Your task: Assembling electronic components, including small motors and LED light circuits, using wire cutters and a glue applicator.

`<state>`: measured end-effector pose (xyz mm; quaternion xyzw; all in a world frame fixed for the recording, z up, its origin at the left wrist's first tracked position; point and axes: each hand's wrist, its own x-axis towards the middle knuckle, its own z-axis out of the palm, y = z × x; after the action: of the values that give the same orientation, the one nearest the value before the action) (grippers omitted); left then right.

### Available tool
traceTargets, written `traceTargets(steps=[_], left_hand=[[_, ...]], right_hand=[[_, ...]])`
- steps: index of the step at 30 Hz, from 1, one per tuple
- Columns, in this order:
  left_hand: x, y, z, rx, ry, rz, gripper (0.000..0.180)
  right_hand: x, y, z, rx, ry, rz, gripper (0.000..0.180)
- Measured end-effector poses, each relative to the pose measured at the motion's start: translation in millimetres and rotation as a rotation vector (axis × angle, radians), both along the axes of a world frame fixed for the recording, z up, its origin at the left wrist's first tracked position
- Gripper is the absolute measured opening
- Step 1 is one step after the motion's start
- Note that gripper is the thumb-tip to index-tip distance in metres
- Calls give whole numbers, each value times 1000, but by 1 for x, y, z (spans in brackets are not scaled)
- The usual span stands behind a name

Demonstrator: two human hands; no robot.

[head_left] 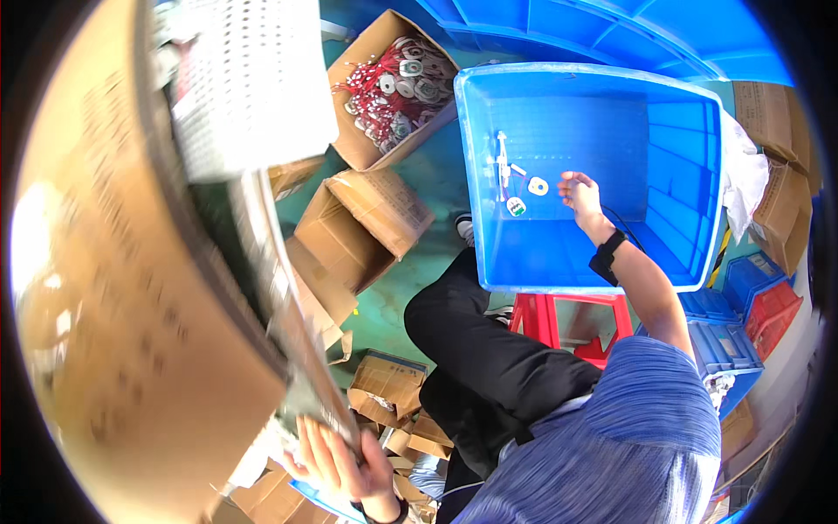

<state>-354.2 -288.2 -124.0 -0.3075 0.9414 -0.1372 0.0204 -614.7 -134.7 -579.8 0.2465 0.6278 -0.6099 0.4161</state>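
left hand [336,458] with its grip pinching the lower end of a blurred long strip [267,225], small white discs [516,207] with wires near the left edge of the blue bin [567,262], right hand [580,197] just beside them over the bin's floor, its grip loosely spread

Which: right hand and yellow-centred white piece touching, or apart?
Apart. The head view shows a strip of blue bin between the right hand and the yellow-centred white piece.

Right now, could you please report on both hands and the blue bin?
Right hand open over blue bin, looks empty. Left hand at lower end of blurred strip. White round parts in bin; nothing visibly blocking them.
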Motion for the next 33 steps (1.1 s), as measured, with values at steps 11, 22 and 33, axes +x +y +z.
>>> traceTargets(steps=[11,22,33], left_hand=[[3,31,31,20,75,83,55],[131,197,77,436,592,79,43],[273,224,44,-230,1243,757,22]], right_hand=[[-11,-3,360,-723,318,209,15],[127,62,646,-1454,660,846,15],[292,22,727,-1789,125,1225,25]])
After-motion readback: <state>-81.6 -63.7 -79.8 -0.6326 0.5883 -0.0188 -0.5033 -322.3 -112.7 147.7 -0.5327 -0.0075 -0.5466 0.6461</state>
